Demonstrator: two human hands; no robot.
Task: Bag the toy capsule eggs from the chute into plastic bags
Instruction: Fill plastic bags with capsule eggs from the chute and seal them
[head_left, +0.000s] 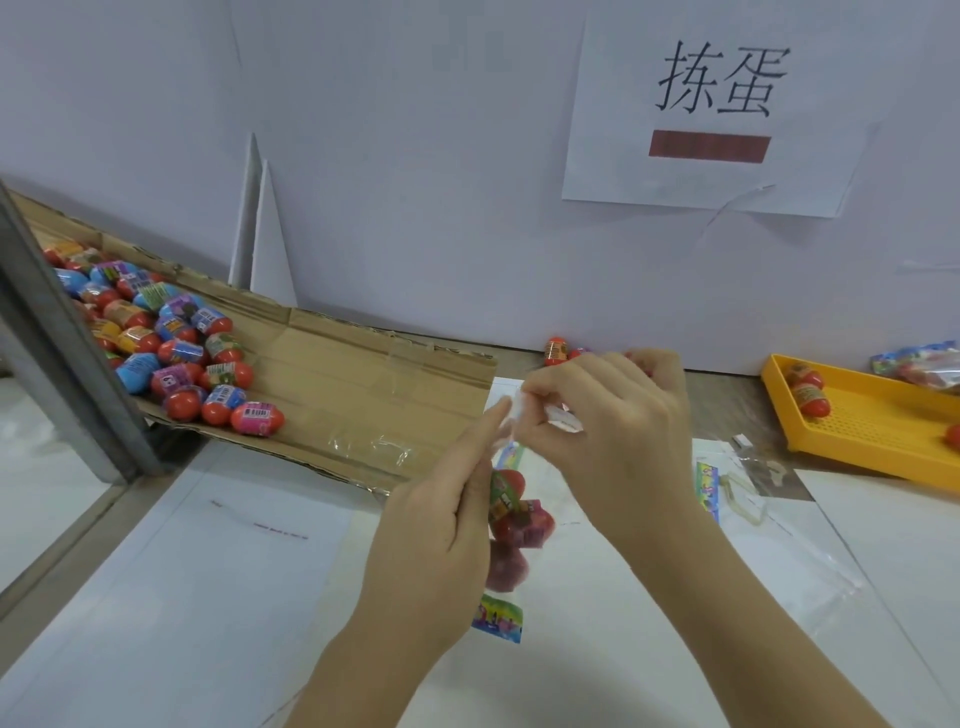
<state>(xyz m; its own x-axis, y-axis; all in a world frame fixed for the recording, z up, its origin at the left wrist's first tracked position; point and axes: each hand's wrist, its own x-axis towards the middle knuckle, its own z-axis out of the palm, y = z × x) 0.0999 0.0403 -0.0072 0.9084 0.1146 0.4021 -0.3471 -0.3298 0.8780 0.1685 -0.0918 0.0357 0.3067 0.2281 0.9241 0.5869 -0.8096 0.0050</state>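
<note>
Plastic bag pinched by left hand, right hand

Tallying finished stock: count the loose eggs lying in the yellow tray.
3. In the yellow tray, one egg and a second egg lie touching near its left end; a third egg sits at the picture's right edge, cut off. More may lie beyond the frame.

One wide-angle view, worn on the person's head, looks forward and down at the bench from close above, facing a white wall. The cardboard chute lies left of centre and slopes up toward the left edge. Just right of its lower end, the left hand and right hand sit mid-frame, near the lens, at a plastic bag. Far right of the chute, the frame edge cuts a yellow tray.
</note>
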